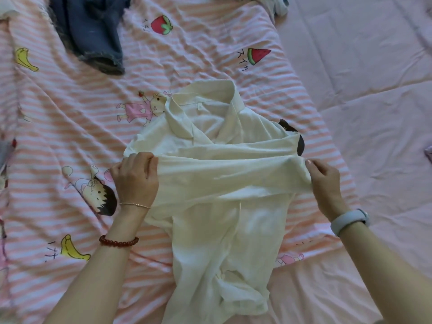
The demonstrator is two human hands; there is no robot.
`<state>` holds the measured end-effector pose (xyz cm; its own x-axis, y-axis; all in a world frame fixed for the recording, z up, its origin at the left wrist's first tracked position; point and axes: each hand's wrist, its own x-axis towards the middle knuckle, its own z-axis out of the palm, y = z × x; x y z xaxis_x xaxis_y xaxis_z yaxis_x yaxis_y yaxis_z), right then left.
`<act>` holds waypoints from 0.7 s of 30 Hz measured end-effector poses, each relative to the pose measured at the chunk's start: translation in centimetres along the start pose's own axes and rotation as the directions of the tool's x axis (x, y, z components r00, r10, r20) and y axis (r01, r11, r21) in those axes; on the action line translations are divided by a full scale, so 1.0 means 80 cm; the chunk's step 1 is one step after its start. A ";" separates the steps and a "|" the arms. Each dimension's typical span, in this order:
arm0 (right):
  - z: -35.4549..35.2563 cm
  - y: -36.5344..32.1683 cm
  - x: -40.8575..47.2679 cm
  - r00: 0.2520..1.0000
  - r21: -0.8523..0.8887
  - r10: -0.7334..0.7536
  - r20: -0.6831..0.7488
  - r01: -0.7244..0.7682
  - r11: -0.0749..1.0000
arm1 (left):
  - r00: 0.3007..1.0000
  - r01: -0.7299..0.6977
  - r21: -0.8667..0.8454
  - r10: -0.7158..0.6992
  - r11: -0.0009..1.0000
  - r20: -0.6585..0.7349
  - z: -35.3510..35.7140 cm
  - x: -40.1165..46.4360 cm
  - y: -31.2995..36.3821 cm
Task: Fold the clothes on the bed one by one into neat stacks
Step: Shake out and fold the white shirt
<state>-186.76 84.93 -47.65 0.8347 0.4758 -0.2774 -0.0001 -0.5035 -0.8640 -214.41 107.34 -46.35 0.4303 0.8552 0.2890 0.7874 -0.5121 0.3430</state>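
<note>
Pinching white shirt (217, 174) taut: left hand (135, 178), right hand (325, 183); fingertips hidden in fabric.

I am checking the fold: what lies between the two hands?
In the head view, a stretched band of the white shirt spans between the left hand and the right hand; both grip it.

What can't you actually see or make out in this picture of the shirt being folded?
- White shirt: its hem, cut off by the bottom edge of the head view.
- Left hand and right hand: fingertips, tucked in the fabric.
- Denim garment: its type; bunched, cut off by the top edge.
</note>
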 end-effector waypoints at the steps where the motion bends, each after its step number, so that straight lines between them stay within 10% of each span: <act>1: 0.004 -0.003 0.006 0.999 0.021 0.029 -0.017 -0.028 0.999 | 1.000 0.017 0.032 -0.017 0.999 -0.012 0.004 0.003 0.003; 8: 0.026 -0.001 0.036 0.952 -0.155 0.249 -0.180 -0.277 0.948 | 0.964 0.197 0.128 -0.216 0.972 0.158 0.027 0.007 0.030; 14: 0.041 0.008 -0.021 0.927 -0.667 -0.368 0.075 0.321 0.673 | 0.958 0.268 -0.039 -0.262 0.963 0.115 0.009 -0.100 0.043; 21: 0.057 -0.008 0.016 0.909 -0.708 -0.372 0.186 0.386 0.592 | 0.804 0.535 -0.014 -0.503 0.845 0.318 0.013 -0.165 0.036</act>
<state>-188.19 89.16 -49.41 0.6569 0.7540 -0.0089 0.7122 -0.6243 -0.3210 -217.39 94.65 -50.14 0.0899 0.9703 -0.2244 0.8894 0.0232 0.4566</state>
